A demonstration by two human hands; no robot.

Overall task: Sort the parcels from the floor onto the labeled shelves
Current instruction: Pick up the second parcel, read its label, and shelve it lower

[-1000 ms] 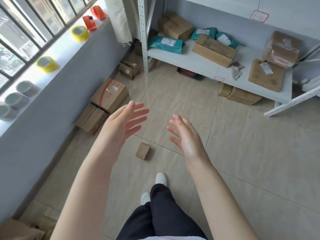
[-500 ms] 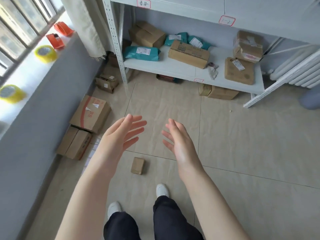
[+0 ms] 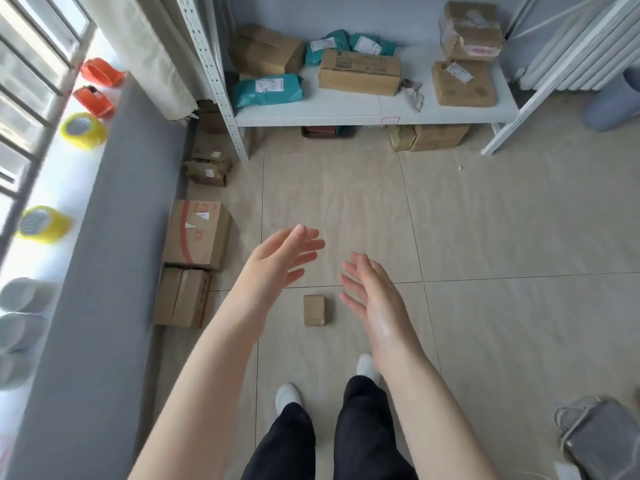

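Two empty hands over one small parcel

Both hands are held out in front of the person with nothing in them: the left hand (image 3: pixel 277 261) and the right hand (image 3: pixel 372 292) each show a wide grip, fingers spread and palms turned toward each other. On the floor (image 3: pixel 502 237) below the gap between them lies a small brown box (image 3: pixel 314 310), just ahead of the person's white shoes. More cardboard boxes (image 3: pixel 195 233) wait along the grey wall to the left. The low white shelf (image 3: pixel 346 110) ahead already carries brown boxes and teal mailer bags. The step in hand looks like reaching for the next parcel. The next move likely calls for bending down, closing a hand on the small box, reading its label, then carrying it to the matching shelf.
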